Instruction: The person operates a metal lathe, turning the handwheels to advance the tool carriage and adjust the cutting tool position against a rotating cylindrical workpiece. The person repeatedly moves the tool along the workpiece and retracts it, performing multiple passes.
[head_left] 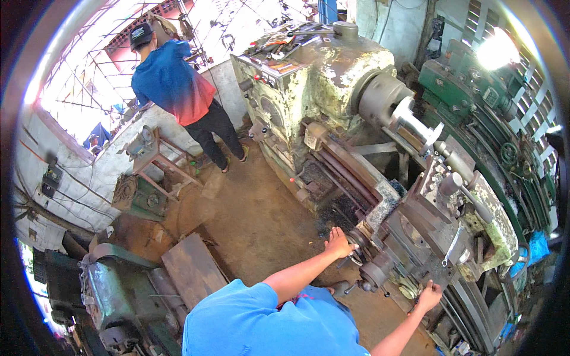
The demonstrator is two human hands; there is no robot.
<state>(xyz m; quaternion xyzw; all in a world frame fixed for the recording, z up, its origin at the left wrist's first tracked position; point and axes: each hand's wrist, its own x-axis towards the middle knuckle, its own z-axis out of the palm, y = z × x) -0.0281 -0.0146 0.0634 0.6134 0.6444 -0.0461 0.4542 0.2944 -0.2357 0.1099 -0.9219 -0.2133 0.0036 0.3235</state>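
A large worn metal lathe (332, 65) takes up the middle and right. My left hand (338, 244) is on a handwheel (355, 256) at the front of its carriage, with fingers bent at the rim. My right hand (428, 295) is closed, fingers curled, low at the carriage's right side; whatever it grips is hidden. Between my hands sits a round dial with a crank (375, 272). A pale metal workpiece (415, 121) stretches from the chuck (383, 98) toward the tailstock side. On the carriage lies a wrench (454, 244), near the tool post lever (475, 202).
Another person (172, 83) stands at the far left by the low wall, back turned. A small wooden stand (160, 157) holds a grinder-like machine. A green machine (119, 291) and a metal plate (193, 264) are at the lower left. Tools (285, 41) lie on the headstock.
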